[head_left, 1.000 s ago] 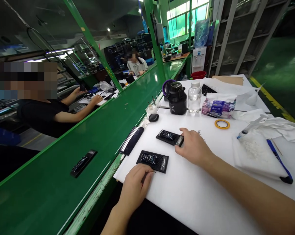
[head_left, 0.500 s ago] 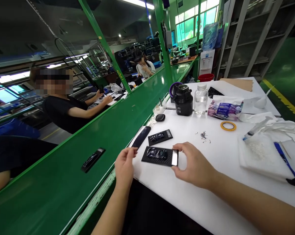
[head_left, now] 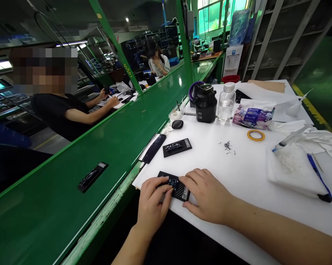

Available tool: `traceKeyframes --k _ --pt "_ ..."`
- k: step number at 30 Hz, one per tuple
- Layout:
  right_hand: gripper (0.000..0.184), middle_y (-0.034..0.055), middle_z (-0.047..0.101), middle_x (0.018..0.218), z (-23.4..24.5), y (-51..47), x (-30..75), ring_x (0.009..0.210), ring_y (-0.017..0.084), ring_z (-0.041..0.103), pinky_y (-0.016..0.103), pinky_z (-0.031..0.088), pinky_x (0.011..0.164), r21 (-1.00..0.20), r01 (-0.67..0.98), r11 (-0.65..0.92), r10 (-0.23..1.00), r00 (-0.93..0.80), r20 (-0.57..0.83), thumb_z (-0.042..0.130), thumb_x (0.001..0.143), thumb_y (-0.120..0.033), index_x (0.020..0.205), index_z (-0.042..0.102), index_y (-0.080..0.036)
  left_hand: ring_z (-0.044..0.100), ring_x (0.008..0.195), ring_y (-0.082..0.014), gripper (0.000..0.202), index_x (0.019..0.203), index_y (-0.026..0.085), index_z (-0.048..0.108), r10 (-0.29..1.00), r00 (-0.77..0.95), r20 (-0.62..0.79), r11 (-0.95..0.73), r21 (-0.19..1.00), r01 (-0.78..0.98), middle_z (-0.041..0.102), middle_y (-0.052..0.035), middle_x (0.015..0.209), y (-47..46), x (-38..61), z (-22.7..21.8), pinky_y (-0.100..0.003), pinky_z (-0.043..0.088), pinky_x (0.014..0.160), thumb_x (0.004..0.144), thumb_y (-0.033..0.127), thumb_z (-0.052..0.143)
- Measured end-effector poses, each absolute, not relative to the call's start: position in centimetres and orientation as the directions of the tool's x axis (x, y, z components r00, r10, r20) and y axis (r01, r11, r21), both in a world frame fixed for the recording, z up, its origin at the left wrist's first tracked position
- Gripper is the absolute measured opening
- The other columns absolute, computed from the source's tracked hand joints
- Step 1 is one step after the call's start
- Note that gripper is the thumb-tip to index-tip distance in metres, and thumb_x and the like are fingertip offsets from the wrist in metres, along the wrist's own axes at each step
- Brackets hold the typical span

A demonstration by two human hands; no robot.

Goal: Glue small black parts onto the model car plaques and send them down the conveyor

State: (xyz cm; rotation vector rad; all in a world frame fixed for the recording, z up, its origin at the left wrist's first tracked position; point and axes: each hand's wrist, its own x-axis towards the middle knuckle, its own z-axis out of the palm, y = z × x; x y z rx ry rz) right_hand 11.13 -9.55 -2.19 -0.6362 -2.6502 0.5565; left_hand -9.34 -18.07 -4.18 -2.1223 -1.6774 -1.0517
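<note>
A dark, glossy model car (head_left: 172,181) sits on a black rectangular base (head_left: 179,192) with a carbon-weave pattern, close to the near edge of the white table. My left hand (head_left: 153,202) is closed around the car, its fingertips pinching the body from the left and front. The base's right end, with a silver lettered plate, is held by my right hand (head_left: 210,197), fingers on the top side and thumb at the near edge. Fingers hide part of the car. Just beyond lies a second car on a similar base (head_left: 177,147).
Another based car (head_left: 93,177) rests on the green bench (head_left: 58,198) at left. Around the white table are a dark phone-like slab (head_left: 152,148), a mouse (head_left: 177,124), a black jug (head_left: 206,105), a clear bottle (head_left: 226,103), small black bits (head_left: 227,146), yellow tape (head_left: 255,135) and white foam (head_left: 289,173). Co-workers sit across.
The base with the car has come down towards the table's near edge. My left hand, beside it before, now grips the car. My right hand has shifted its hold on the base.
</note>
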Motion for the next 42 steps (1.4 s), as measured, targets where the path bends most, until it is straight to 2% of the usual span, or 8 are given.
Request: traceKeyframes --k 4,11,18,22,26,32,36,42 --pt "0.046 0.0107 0.055 0.124 -2.4 -9.5 11.1 0.110 0.027 0.049 0.044 0.040 0.096 -0.438 0.305 0.846 0.448 -0.852 0.272 0.066 0.089 -0.030 0.132 0.055 -0.017 0.057 0.104 -0.0224 0.020 0.097 0.021 0.065 0.757 0.104 0.645 -0.296 0.196 0.935 0.064 -0.0065 0.114 -17.6 -9.2 -3.8 -0.043 0.048 0.092 0.084 0.006 0.066" --pt "0.043 0.0084 0.056 0.123 -2.3 -9.5 11.1 0.109 0.027 0.050 0.043 0.039 0.094 -0.434 0.289 0.854 0.422 -0.871 0.252 0.061 0.091 -0.028 0.134 0.054 -0.022 0.056 0.109 -0.0233 0.015 0.092 0.024 0.065 0.807 0.028 0.590 -0.211 0.244 0.946 0.061 -0.0057 0.120 -17.9 -8.6 -3.2 -0.044 0.047 0.096 0.086 0.010 0.063" --pt "0.041 0.0099 0.059 0.120 -3.2 -10.1 10.7 0.101 0.027 0.053 0.044 0.042 0.086 -0.345 0.263 0.901 0.382 -0.859 0.341 0.053 0.093 -0.022 0.134 0.054 -0.020 0.042 0.133 -0.0270 0.008 0.086 0.023 0.058 0.919 -0.313 0.239 0.105 0.617 0.780 0.047 -0.0075 0.139 -17.7 -8.0 -2.7 -0.051 0.040 0.109 0.085 0.015 0.055" --pt "0.041 0.0086 0.061 0.115 -3.9 -10.2 10.5 0.095 0.027 0.053 0.044 0.042 0.080 -0.296 0.238 0.925 0.345 -0.854 0.390 0.051 0.092 -0.020 0.133 0.054 -0.019 0.034 0.140 -0.0277 0.037 0.117 0.022 0.051 0.900 -0.424 0.101 0.226 0.723 0.653 0.040 -0.0125 0.145 -17.4 -7.8 -2.3 -0.053 0.030 0.117 0.081 0.017 0.057" --pt "0.038 0.0057 0.062 0.109 -4.2 -10.2 10.4 0.089 0.025 0.054 0.042 0.042 0.076 -0.285 0.221 0.933 0.335 -0.825 0.455 0.051 0.089 -0.018 0.126 0.058 -0.020 0.033 0.141 -0.0268 0.056 0.135 0.018 0.041 0.902 -0.433 -0.012 0.291 0.757 0.585 0.040 -0.0158 0.144 -17.5 -7.6 -1.6 -0.047 0.027 0.120 0.082 0.021 0.056" --pt "0.041 0.0045 0.063 0.103 -5.0 -10.5 9.6 0.084 0.024 0.054 0.041 0.041 0.071 -0.187 0.275 0.943 0.332 -0.755 0.565 0.054 0.080 -0.016 0.120 0.061 -0.021 0.034 0.141 -0.0261 0.051 0.130 0.017 0.046 0.898 -0.437 -0.053 0.322 0.755 0.570 0.043 -0.0152 0.142 -17.5 -7.7 -1.5 -0.043 0.027 0.119 0.080 0.020 0.055" --pt "0.042 0.0034 0.061 0.097 -4.7 -10.5 9.5 0.081 0.023 0.053 0.040 0.041 0.069 -0.180 0.278 0.943 0.332 -0.803 0.495 0.057 0.078 -0.017 0.120 0.061 -0.023 0.033 0.141 -0.0270 0.048 0.125 0.019 0.050 0.899 -0.435 -0.043 0.309 0.767 0.562 0.044 -0.0143 0.143 -17.2 -8.0 -1.7 -0.046 0.027 0.120 0.077 0.019 0.058" --pt "0.038 0.0079 0.061 0.106 -4.7 -10.6 10.1 0.087 0.026 0.054 0.042 0.043 0.073 -0.166 0.286 0.944 0.330 -0.833 0.444 0.055 0.085 -0.019 0.123 0.059 -0.020 0.035 0.142 -0.0274 0.048 0.122 0.022 0.052 0.894 -0.445 -0.047 0.313 0.776 0.547 0.044 -0.0126 0.144 -17.0 -8.2 -1.9 -0.050 0.025 0.121 0.075 0.016 0.058"
